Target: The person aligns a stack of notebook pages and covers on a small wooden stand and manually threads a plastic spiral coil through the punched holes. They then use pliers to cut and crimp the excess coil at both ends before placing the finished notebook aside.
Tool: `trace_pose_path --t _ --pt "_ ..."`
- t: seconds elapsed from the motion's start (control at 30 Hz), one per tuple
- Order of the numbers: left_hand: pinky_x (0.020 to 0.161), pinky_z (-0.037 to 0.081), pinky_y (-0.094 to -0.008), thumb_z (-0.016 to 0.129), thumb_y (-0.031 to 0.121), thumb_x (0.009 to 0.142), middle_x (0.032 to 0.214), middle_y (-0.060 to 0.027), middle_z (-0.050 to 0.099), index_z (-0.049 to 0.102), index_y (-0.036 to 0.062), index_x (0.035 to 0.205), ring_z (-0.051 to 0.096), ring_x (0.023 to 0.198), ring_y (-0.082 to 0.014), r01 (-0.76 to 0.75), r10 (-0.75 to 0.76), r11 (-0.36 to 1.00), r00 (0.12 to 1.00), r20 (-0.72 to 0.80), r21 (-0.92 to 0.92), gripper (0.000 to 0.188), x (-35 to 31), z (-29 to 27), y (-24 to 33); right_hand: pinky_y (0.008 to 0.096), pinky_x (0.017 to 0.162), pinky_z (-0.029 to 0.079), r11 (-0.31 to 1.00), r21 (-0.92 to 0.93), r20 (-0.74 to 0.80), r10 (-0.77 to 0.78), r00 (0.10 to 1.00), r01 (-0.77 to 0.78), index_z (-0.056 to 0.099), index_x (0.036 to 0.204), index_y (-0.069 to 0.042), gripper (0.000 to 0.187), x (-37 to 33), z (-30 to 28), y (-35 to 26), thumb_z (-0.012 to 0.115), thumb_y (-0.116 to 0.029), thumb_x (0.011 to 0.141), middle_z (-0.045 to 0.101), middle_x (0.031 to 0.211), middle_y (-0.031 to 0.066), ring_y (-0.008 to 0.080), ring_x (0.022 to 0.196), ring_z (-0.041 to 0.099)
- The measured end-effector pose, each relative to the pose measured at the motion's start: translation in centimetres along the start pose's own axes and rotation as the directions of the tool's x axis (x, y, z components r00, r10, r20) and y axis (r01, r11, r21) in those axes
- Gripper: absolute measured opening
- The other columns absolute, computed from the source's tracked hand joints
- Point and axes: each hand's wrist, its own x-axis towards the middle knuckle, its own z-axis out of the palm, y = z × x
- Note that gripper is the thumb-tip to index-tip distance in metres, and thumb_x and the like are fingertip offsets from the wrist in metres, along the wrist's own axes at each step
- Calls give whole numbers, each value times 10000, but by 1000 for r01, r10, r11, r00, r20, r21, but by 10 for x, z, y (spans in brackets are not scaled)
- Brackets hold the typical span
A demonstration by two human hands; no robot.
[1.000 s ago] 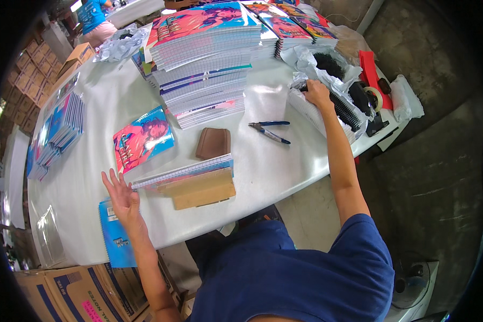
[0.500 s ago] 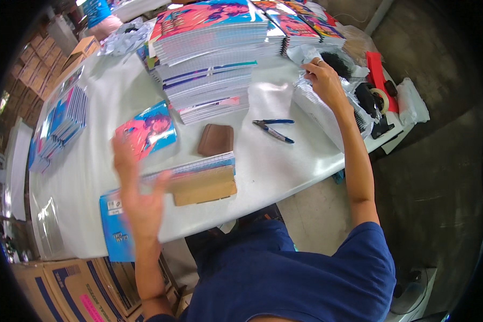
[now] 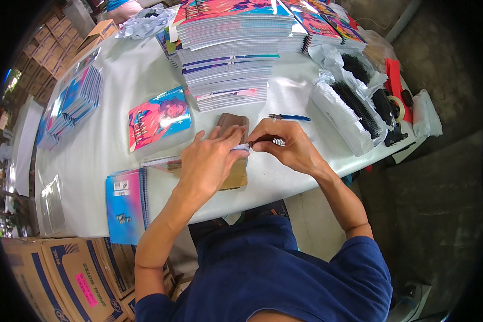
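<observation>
My left hand (image 3: 206, 163) lies over an unbound notebook (image 3: 235, 181), its fingers and thumb closed round the edge with the punched pages; the brown cardboard back shows below. My right hand (image 3: 290, 147) pinches a thin spiral coil (image 3: 279, 141) against the right end of that edge. Most of the coil is hidden by the fingers. A brown flat block (image 3: 232, 122) lies just beyond my left hand. Past my right hand are blue-handled pliers (image 3: 292, 117), partly covered. One bound notebook (image 3: 126, 204) with a blue and pink cover rests left of my left forearm.
A tall notebook stack (image 3: 225, 64) stands at the far middle. Left of it lie a colourful notebook (image 3: 160, 118) and a leaning row of notebooks (image 3: 72, 110). Black coils (image 3: 357, 107) sit in white wrapping at right, near a tape roll (image 3: 396, 108). Cardboard boxes (image 3: 64, 273) stand below left.
My right hand has come from the wrapped coils to the notebook's edge, now with a coil. My left hand has moved right onto the notebook. The bound notebook at left has shifted slightly.
</observation>
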Motion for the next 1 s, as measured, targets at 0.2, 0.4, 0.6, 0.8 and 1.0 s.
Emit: trace_pose_path --t 0.2,0.4,0.6,0.8,1.0 --pt "951 499 -460 659 332 875 1258 -33 640 563 218 1338 602 1165 -340 27 -27 1000 999 -27 -7 487 -4 4 -2 353 714 496 967 -255 102 37 994 -10 646 1031 -6 214 -6 -7 -16 639 70 831 624 899 113 234 804 619" --pt "867 541 -438 677 343 863 1235 -35 652 565 226 1336 633 1116 -328 -24 25 999 997 -78 24 501 -2 7 -2 435 654 503 770 -612 120 -135 984 180 542 985 -28 208 -17 -5 -13 644 31 813 559 986 107 333 865 604" --pt "744 578 -429 618 377 899 1278 -34 623 561 157 1310 651 1063 -332 -87 88 995 996 21 -40 470 -1 4 5 411 629 507 760 -568 219 -230 948 316 601 1005 -15 146 -10 -4 -15 630 -42 864 603 821 101 335 716 621" --pt "727 582 -441 597 497 867 1319 -27 610 471 199 1419 656 1068 -328 -99 99 984 995 12 147 640 -7 5 3 400 704 524 941 -318 422 30 906 117 611 974 -7 177 57 -40 59 670 -111 843 650 951 164 336 807 647" --pt "795 581 -440 632 469 840 1439 -65 501 395 224 1469 606 1152 -361 -119 106 991 978 179 64 716 -7 6 2 461 859 509 697 -570 317 -301 899 434 608 1070 -80 372 65 18 130 728 -255 764 603 1069 171 377 1026 607"
